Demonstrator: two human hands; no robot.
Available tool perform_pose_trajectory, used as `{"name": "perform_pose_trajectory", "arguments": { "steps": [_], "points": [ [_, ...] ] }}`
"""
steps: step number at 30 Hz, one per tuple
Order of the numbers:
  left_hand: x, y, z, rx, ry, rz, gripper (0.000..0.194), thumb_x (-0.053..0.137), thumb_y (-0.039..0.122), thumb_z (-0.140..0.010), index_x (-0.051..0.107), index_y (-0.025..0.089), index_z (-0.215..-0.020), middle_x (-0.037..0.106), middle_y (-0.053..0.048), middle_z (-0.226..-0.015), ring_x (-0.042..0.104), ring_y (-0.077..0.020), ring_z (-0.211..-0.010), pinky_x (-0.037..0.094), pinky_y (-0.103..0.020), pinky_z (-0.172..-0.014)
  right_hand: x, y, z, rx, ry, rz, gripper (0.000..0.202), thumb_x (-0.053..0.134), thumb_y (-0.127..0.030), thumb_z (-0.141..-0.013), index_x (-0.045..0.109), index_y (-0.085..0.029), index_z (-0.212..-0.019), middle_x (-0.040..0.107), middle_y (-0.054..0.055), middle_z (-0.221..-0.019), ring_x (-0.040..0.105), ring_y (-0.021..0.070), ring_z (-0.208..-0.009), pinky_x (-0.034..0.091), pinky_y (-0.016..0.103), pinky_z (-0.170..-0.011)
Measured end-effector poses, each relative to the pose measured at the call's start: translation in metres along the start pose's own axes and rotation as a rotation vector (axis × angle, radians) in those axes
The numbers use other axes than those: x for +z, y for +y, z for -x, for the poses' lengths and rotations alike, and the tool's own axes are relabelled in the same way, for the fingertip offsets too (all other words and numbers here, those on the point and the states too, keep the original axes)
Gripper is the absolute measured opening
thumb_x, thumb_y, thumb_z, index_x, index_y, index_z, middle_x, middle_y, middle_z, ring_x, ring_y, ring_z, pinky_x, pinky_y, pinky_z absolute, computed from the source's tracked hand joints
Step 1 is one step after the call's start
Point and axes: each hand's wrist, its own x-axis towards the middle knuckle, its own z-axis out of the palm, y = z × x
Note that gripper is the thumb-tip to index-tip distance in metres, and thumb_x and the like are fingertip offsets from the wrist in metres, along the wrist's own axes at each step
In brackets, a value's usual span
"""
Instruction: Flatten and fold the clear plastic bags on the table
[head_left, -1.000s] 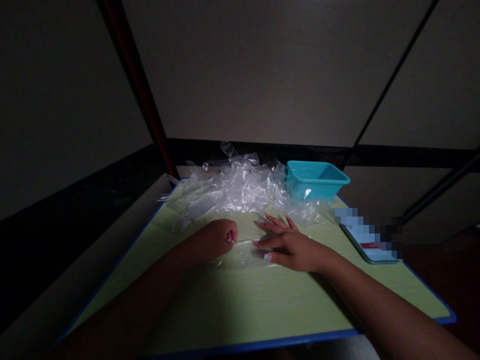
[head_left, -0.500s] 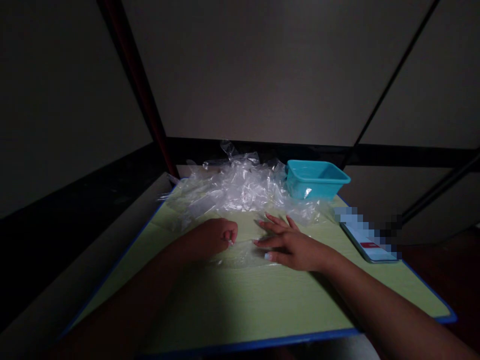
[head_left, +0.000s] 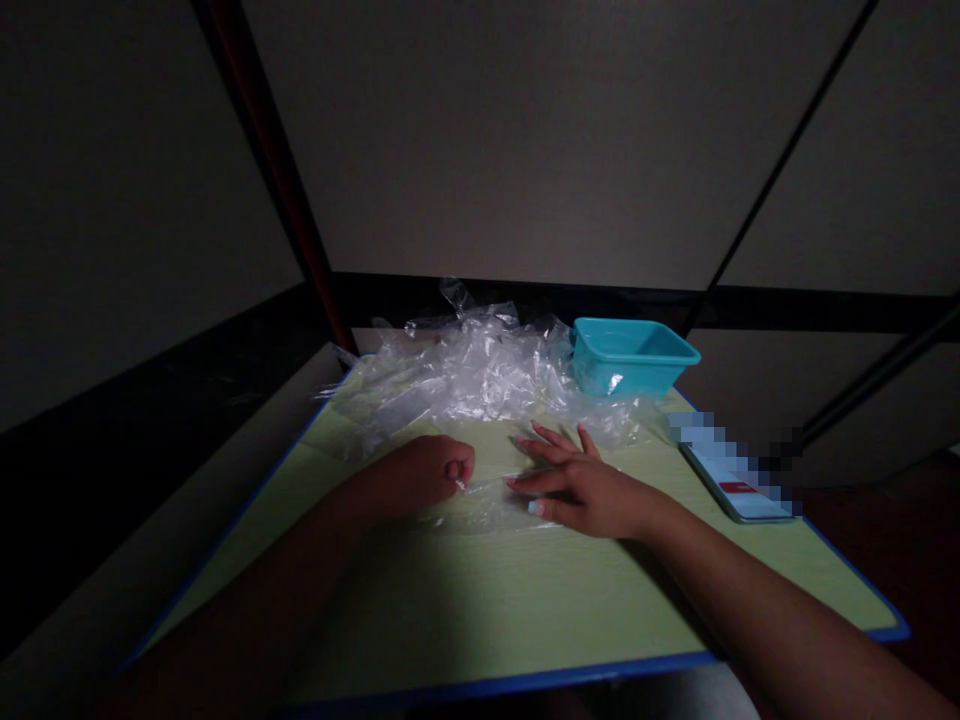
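Observation:
A clear plastic bag lies flat on the pale green table, between and beneath my hands. My left hand is closed in a pinch at the bag's left part, though the fingertips are partly hidden by the hand itself. Over the bag's right side rests my right hand, palm down with its fingers spread, holding nothing. Just beyond both hands is a heap of crumpled clear plastic bags.
At the back right of the table stands a turquoise plastic basket, partly overlapped by the plastic. A phone lies along the right edge. Light panels rise behind the table.

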Motion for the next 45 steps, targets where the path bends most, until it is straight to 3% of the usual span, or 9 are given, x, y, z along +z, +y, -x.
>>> {"name": "perform_pose_trajectory", "arguments": {
  "steps": [12,16,21,32,38,41,45],
  "points": [
    [-0.002,0.000,0.000,0.014,-0.010,-0.051,0.018,0.046,0.014,-0.063,0.061,0.018,-0.071,0.055,0.002,-0.068,0.052,-0.0137,-0.066,0.035,-0.021,-0.057,-0.003,0.000,0.001,-0.025,0.042,-0.009,0.039,0.044,-0.050,-0.088,0.055,-0.035,-0.123,0.022,0.005,-0.149,0.009,0.0301,-0.138,-0.002,0.064,-0.101],
    [-0.003,0.003,0.000,0.019,-0.007,-0.072,0.019,0.046,0.013,-0.064,0.063,0.018,-0.072,0.057,0.001,-0.072,0.053,-0.0140,-0.069,0.036,-0.022,-0.060,0.000,-0.001,-0.001,-0.029,0.091,-0.008,0.047,0.043,-0.049,-0.089,0.042,-0.034,-0.133,0.016,0.005,-0.151,0.011,0.0279,-0.138,0.003,0.062,-0.103],
    [-0.005,0.008,0.002,0.000,-0.011,-0.075,0.022,0.046,0.012,-0.062,0.064,0.017,-0.072,0.057,0.001,-0.072,0.054,-0.0138,-0.068,0.036,-0.021,-0.060,0.013,-0.001,-0.006,-0.055,0.076,0.077,0.056,0.039,-0.051,-0.090,0.027,-0.032,-0.141,0.004,0.004,-0.152,0.002,0.0283,-0.139,-0.001,0.062,-0.103],
    [-0.004,0.003,0.000,0.020,-0.017,-0.037,0.023,0.046,0.011,-0.062,0.065,0.018,-0.072,0.057,0.001,-0.071,0.053,-0.0136,-0.067,0.035,-0.021,-0.058,0.011,-0.005,-0.008,-0.051,-0.018,0.099,0.056,0.039,-0.053,-0.089,0.031,-0.031,-0.140,0.001,0.005,-0.151,-0.003,0.0300,-0.138,-0.007,0.062,-0.102],
    [-0.014,0.001,0.010,0.009,-0.080,-0.057,0.028,0.045,0.008,-0.064,0.067,0.020,-0.076,0.059,0.001,-0.073,0.053,-0.0141,-0.068,0.036,-0.022,-0.062,0.012,-0.003,-0.007,-0.041,-0.044,0.095,0.057,0.038,-0.053,-0.090,0.026,-0.032,-0.141,-0.001,0.003,-0.151,-0.005,0.0306,-0.138,-0.006,0.063,-0.101],
    [-0.019,-0.002,0.011,0.028,0.021,-0.092,0.028,0.042,0.009,-0.072,0.065,0.019,-0.083,0.060,-0.002,-0.081,0.053,-0.0165,-0.077,0.039,-0.026,-0.071,0.013,-0.001,-0.007,-0.036,-0.044,0.103,0.056,0.037,-0.054,-0.090,0.027,-0.032,-0.141,-0.001,0.004,-0.151,-0.006,0.0302,-0.138,-0.006,0.064,-0.101],
    [-0.005,0.006,0.005,0.084,0.340,-0.155,0.032,0.045,0.030,-0.083,0.057,0.015,-0.109,0.057,-0.010,-0.107,0.047,-0.0251,-0.104,0.034,-0.038,-0.094,0.013,-0.002,-0.007,-0.035,-0.043,0.116,0.057,0.036,-0.054,-0.090,0.028,-0.031,-0.141,-0.001,0.004,-0.151,-0.006,0.0301,-0.138,-0.006,0.064,-0.100]
  ]
}}
